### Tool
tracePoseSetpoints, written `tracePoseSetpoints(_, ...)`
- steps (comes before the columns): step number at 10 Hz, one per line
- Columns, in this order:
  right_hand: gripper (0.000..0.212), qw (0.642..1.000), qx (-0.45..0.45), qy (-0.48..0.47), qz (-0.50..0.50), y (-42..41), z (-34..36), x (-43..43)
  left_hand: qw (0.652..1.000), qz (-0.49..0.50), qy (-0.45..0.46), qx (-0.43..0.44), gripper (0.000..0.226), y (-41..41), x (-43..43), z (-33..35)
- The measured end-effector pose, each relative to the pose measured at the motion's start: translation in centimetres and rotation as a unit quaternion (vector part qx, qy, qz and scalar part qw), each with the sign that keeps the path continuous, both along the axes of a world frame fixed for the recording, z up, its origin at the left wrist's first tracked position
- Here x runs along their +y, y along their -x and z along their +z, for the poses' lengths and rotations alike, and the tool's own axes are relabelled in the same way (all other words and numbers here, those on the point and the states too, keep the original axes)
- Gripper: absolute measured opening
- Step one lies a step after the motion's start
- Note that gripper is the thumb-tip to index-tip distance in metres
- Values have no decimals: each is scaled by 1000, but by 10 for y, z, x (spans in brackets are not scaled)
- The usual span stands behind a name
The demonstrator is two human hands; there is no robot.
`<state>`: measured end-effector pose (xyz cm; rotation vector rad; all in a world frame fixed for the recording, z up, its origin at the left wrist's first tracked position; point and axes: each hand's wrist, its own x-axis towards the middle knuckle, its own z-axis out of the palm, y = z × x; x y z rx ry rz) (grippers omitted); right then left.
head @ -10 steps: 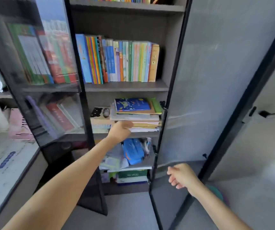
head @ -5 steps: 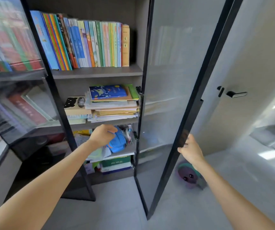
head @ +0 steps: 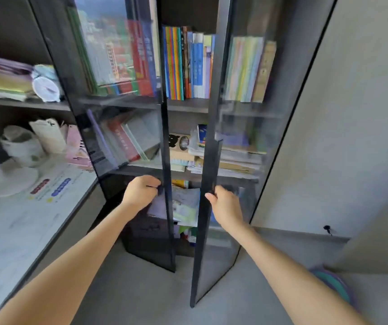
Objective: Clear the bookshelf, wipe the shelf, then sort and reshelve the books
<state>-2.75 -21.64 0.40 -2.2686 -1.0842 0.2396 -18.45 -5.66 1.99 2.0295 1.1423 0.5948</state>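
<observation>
"So where do the person's hands sit?"

"The left hand (head: 141,192) curls its fingers round the inner edge of the left glass door (head: 166,148). The right hand (head: 226,204) grips the edge of the right glass door (head: 211,165) likewise."

"And the books?"

"Inside the bookshelf (head: 188,105), seen through the gap and the glass. The upright row of books (head: 188,64) stands well above both hands. The flat stack of books (head: 225,158) lies toward the middle shelf's right end, just above the right hand."
</observation>
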Motion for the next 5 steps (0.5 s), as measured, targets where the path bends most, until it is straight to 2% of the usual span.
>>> tracePoseSetpoints(2, 45, 999, -29, 3, -34, -7, 0, 135, 995, 101, -2, -4, 30, 75, 74, 17)
tracePoseSetpoints(3, 40, 993, -78, 24, -81, -17, -3, 172, 991, 136, 4, -5, 30, 113, 111, 19)
tracePoseSetpoints(4, 23, 973, -139, 157, -91, -19, 5, 201, 985, 170, 12, -6, 31, 149, 133, 24)
tracePoseSetpoints(5, 27, 955, -145, 252, -62, 6, 20, 234, 977, 212, 3, -5, 34, 179, 147, 23)
